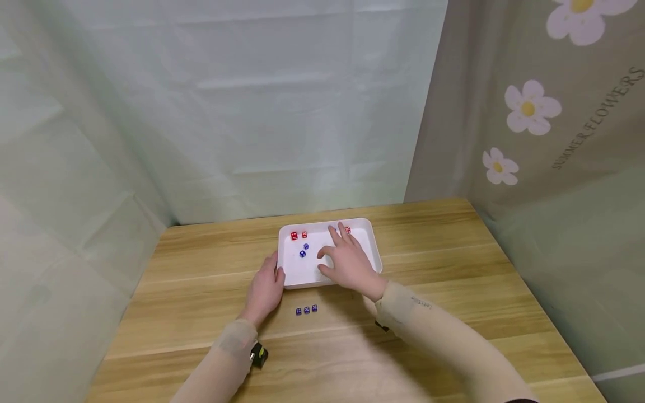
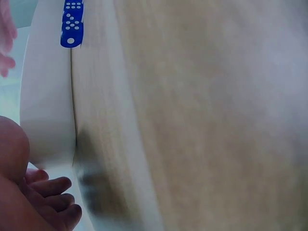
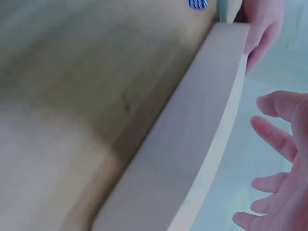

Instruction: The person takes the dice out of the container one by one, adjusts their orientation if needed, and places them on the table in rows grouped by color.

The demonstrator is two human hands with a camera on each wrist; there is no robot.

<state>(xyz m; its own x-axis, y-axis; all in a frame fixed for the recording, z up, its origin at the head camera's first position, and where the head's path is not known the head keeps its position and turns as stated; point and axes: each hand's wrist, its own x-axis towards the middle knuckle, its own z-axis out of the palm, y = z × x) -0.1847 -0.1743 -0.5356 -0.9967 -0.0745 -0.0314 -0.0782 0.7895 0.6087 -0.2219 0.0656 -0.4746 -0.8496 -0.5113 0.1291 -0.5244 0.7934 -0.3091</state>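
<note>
A white tray [image 1: 302,278] lies near the back of the table. My left hand [image 1: 265,288] holds its left side, the thumb at the rim and the fingers along the outer wall. Above the tray's right half, my right hand [image 1: 350,263] hovers with fingers spread, thumb and forefinger apart and nothing visible between them. Inside the tray are two red dice [image 1: 294,236] at the back left and two blue dice [image 1: 302,254] nearer its middle. Another red die [image 1: 347,230] shows beyond the right fingers. The right hand hides part of the tray floor.
Three blue dice [image 1: 306,310] stand in a row on the wooden table [image 1: 201,313], in front of the tray. Pale curtains [image 1: 282,140] enclose the back and left. A flowered curtain [image 1: 534,145] hangs on the right.
</note>
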